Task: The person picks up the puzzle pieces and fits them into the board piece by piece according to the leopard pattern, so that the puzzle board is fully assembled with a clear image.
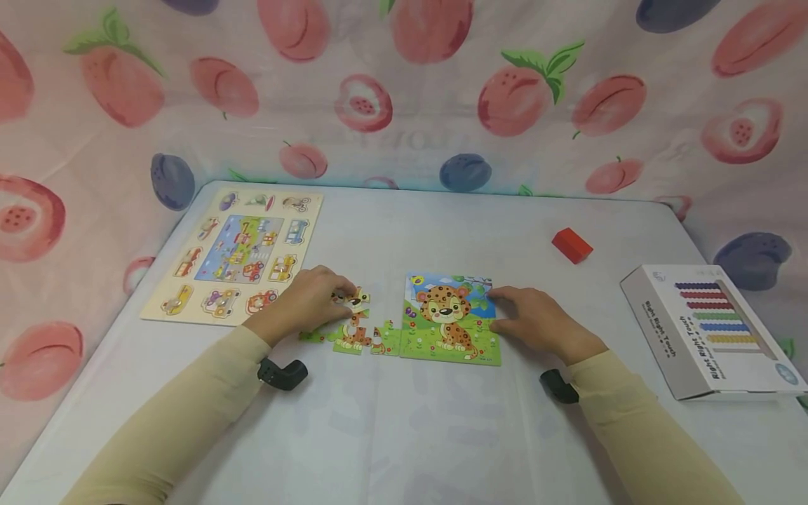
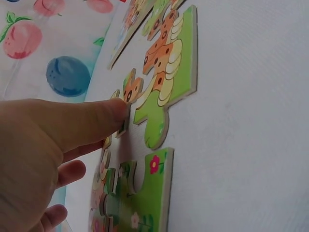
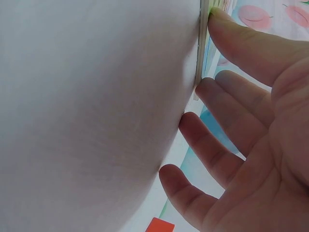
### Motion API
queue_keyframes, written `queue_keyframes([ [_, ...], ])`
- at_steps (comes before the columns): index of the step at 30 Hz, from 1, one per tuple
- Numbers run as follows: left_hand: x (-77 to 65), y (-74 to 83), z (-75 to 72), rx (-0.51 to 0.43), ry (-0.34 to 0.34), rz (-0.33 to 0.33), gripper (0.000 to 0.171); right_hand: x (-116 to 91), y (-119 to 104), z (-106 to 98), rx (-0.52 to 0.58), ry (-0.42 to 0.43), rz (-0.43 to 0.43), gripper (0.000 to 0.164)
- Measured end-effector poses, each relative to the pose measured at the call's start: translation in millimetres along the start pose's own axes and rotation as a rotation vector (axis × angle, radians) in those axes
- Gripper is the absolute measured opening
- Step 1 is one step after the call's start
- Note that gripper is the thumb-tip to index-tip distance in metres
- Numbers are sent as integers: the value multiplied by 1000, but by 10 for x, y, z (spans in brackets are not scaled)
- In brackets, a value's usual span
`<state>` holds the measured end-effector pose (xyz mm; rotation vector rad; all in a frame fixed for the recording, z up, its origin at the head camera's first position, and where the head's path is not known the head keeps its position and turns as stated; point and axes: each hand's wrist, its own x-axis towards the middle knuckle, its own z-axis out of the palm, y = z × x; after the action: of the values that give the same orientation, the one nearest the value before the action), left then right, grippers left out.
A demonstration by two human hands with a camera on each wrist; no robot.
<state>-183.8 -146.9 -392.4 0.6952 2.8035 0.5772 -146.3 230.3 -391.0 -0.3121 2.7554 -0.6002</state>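
The left hand [image 1: 309, 298] bends over the puzzle pieces [image 1: 352, 341], thumb tip at one of them, though whether it pinches that piece I cannot tell. The right hand [image 1: 536, 324], fingers apart, touches the right edge of the leopard board [image 1: 450, 330], which lies on the table [image 1: 435, 435] just right of the pieces, a red block [image 1: 571, 246] farther off to the right

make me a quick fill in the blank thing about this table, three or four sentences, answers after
The small block on the table is coloured ____.
The hand touching the animal picture is the person's ____ one.
In the head view, the vehicle board lies to the ____ of the puzzle pieces.
The printed animal's coat is covered in dark ____.

Missing words: red; right; left; spots
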Motion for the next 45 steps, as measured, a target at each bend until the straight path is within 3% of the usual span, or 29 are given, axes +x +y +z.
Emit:
queue_keyframes([
  [23, -4, 24, -25, -21, 34, 18, 31, -13, -27, -16, -1, -5, 3, 60],
  [37, 76, 390, 8, 4, 24, 63, 30, -7, -18, -14, 0, -11, 11, 60],
  [45, 216, 639, 116, 1, 16, 141, 29, -5, -14, -10, 3, -9, 12, 60],
])
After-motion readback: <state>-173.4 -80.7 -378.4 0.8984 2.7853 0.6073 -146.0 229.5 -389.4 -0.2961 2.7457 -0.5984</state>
